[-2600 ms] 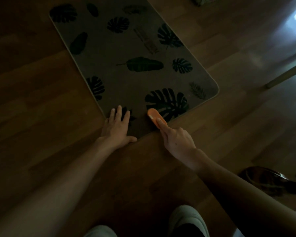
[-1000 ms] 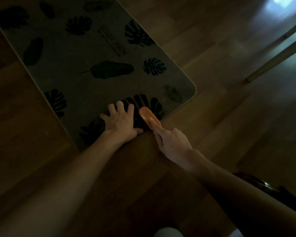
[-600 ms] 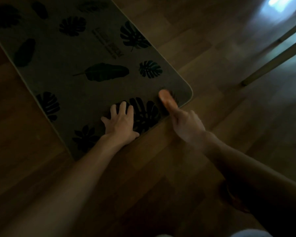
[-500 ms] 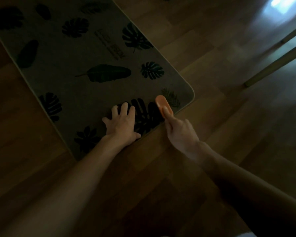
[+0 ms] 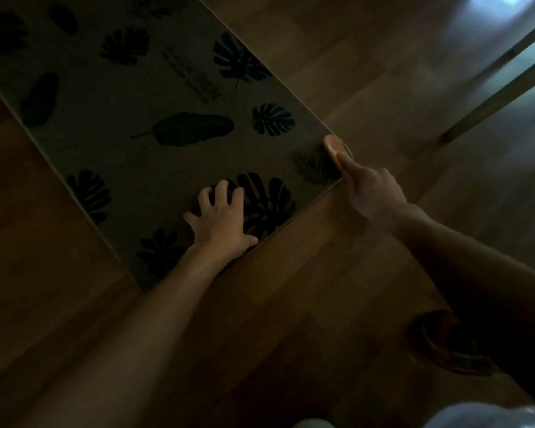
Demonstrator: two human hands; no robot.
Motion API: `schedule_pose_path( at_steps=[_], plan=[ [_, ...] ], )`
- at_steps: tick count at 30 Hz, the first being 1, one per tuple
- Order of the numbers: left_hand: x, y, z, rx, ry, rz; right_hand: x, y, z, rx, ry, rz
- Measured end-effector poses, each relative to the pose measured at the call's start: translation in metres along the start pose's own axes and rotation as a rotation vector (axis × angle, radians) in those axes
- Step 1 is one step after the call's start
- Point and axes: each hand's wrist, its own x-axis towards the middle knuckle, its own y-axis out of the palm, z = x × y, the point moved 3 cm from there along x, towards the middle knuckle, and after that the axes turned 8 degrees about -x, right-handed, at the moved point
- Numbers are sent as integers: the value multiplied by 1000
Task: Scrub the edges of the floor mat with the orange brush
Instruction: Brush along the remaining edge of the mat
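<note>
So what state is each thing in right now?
floor mat: flat on the wooden floor.
orange brush: at the mat's right corner, on its edge.
right hand: holds the brush, forefinger along its back.
left hand: spread, presses on the mat near its near edge.

Orange brush (image 5: 333, 147) on leaf-print mat (image 5: 155, 156) right corner.

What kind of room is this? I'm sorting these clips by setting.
Probably a room in a home, dimly lit: a wooden plank floor, a leaf-print floor mat lying on it, and slim wooden furniture legs at the upper right. Which room can't be told.
</note>
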Motion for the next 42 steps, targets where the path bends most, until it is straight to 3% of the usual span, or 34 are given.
schedule_pose_path(
  at_steps=[3,8,11,13,18,22,28,36,39,42],
  plan=[
    [0,0,2,-8,0,-15,-4,2,13,72,-13,-7],
    [0,1,2,-33,-7,-24,-55,39,67,122,-279,-22],
    [2,-2,1,-28,-14,-36,-67,52,73,45,-350,43],
    [2,-1,2,-30,-12,-34,-56,42,60,-30,-372,-6],
    [1,4,8,-36,16,-48,-7,3,5,-19,-75,-2],
    [0,5,12,-38,40,-58,1,-2,6,19,88,-2],
    [-2,9,11,-64,39,-55,-34,22,56,272,47,1],
    [-4,13,16,-105,69,-78,-82,54,110,236,-259,49],
    [-10,14,20,-83,106,-54,-68,34,85,128,-184,-23],
    [-21,13,30,-26,128,9,-58,13,60,-41,-37,52]
  ],
)
